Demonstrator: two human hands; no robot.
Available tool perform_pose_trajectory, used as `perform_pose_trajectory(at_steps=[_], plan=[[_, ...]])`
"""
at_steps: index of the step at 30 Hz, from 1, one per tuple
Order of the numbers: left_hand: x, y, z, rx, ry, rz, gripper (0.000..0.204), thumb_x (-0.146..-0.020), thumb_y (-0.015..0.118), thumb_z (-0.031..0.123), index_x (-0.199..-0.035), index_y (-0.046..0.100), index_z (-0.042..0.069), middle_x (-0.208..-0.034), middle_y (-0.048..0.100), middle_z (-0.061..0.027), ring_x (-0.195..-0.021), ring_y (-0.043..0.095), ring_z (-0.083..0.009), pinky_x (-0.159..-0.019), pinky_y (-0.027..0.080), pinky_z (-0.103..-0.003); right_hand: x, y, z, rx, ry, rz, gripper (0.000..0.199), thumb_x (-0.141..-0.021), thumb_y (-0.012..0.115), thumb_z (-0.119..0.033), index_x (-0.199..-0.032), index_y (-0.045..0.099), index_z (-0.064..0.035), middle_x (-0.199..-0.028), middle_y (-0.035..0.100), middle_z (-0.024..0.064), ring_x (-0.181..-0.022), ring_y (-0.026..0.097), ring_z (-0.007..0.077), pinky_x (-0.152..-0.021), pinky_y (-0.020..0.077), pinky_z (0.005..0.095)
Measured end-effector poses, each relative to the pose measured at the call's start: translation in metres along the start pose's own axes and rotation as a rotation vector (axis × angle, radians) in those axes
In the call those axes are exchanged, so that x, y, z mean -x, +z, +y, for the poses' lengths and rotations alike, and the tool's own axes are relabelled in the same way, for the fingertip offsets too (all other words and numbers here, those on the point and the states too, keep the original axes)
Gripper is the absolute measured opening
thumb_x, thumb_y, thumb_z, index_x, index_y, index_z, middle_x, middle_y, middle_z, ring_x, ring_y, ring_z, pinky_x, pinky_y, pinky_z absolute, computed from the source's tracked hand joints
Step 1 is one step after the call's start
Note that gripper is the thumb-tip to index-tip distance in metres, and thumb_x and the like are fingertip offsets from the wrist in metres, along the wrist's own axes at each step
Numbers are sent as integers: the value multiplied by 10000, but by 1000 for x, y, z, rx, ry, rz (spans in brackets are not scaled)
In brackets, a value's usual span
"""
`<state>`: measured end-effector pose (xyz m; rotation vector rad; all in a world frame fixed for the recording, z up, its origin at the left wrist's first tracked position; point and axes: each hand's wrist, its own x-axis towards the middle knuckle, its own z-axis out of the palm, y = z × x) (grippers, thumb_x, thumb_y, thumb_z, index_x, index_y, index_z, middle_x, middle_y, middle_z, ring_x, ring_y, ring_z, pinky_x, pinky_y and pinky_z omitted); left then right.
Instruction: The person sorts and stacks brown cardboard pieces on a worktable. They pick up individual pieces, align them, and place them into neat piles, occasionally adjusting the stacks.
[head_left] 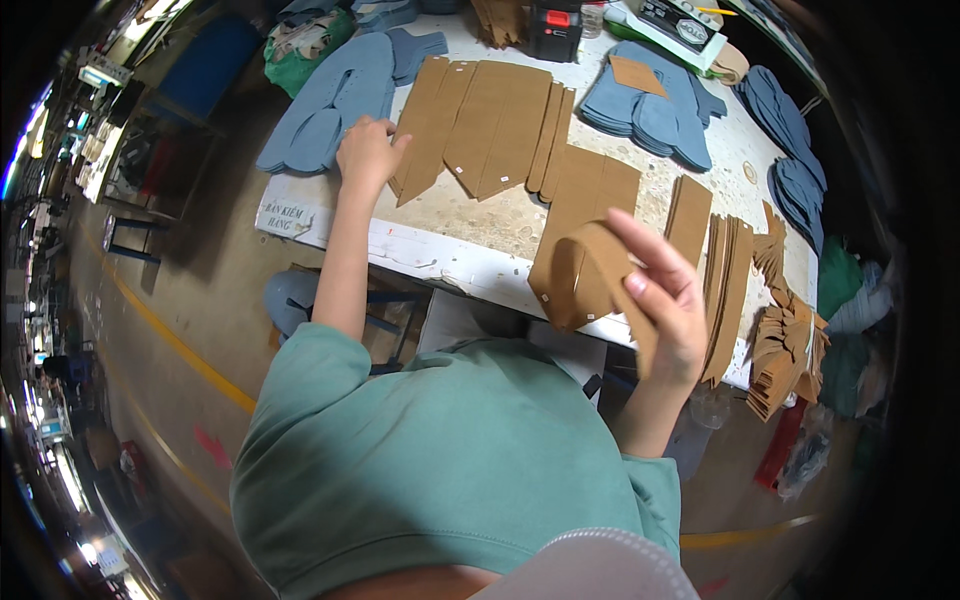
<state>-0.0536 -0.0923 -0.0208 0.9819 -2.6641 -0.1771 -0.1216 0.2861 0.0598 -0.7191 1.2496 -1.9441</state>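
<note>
Right hand [668,305] at four o'clock has its grip closed on a curled brown strip [600,268], judged light, limp and best pinched near one end; left hand [368,152], fingers bent, presses brown pieces [480,125] on the tabletop [470,215] at eleven o'clock.

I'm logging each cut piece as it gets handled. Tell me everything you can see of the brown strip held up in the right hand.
The long tan-brown strip of leather-like sheet material is flat-cut and flexible, bent over into a loop so its two ends hang down. Its surface looks matte and suede-like, with a paler cut edge. The right hand holds it raised above the near edge of the white worktable, thumb in front, fingers behind. It hangs in front of a flat brown panel lying on the table; whether they touch cannot be told.
</note>
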Motion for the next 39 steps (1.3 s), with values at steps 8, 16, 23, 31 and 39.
perform_pose_trajectory(at_steps=[8,16,23,31,39], plan=[[9,-1,11,14,-104,83,204,-780,759,300,-912,747,145,-941,684,-65,-864,672,-288,-744,535,-417,-7,-48,-7,220,-277,382,511,-880,590,-20,-1376,480,38,-1366,533,126,-1241,509,161,-1036,404,288],[-3,6,-5,118,2,122,207,-758,758,264,-873,710,100,-870,693,-74,-804,670,-273,-708,521,-374,31,-57,62,598,85,544,503,-863,626,7,-1355,531,-36,-1153,621,54,-698,542,42,-671,472,202],[-20,8,-13,282,82,39,241,-817,705,166,-1047,660,112,-811,704,-67,-734,683,-160,-670,514,-303,55,-42,61,881,52,610,398,-825,678,-14,-1221,634,-13,-889,576,69,-625,542,82,-588,474,248],[-20,-69,49,1518,173,-297,233,-945,598,115,-1157,638,27,-1011,685,-52,-919,644,-92,-850,508,-225,55,-40,38,1062,-101,729,332,-859,687,-58,-1190,672,-70,-826,554,45,-605,530,71,-566,464,235],[-2,-66,189,1690,259,-602,488,-867,704,119,-1328,553,58,-1086,614,10,-812,591,-37,-683,516,-172,61,-4,-7,360,-500,206,390,-916,542,-59,-1255,528,134,-801,530,48,-542,432,61,-488,359,170]])
